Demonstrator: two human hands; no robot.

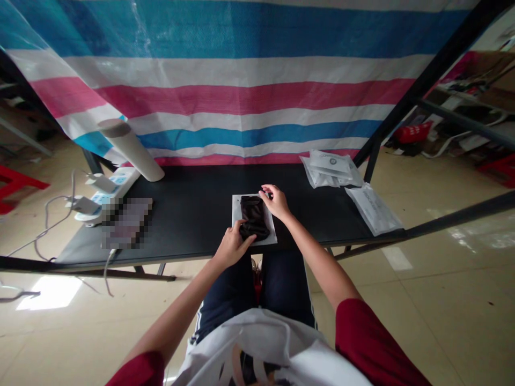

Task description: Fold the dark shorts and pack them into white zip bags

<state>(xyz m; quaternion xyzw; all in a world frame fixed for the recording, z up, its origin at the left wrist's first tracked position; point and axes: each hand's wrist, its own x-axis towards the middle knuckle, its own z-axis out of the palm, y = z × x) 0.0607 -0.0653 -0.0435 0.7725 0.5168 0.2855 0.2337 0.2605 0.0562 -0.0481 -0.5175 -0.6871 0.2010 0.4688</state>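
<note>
A black piece of folded cloth (254, 219) lies on a flat white plastic bag (236, 205) at the table's front middle. My left hand (234, 244) rests at the lower left of the cloth, its thumb and index finger spread apart and touching it. At the upper right corner of the bag is my right hand (276, 201), fingers slightly bent and apart, with nothing visible in them. Whether its fingertips touch the cloth or hover over it, I cannot tell.
On the black table (193, 214) stand a pale bottle (134, 153) and a power strip (116, 187) with chargers. A blurred phone (127, 222) with a cable lies at left. Packed white bags (332, 167) and another packet (374, 209) lie at right. A striped sheet (241, 96) hangs behind.
</note>
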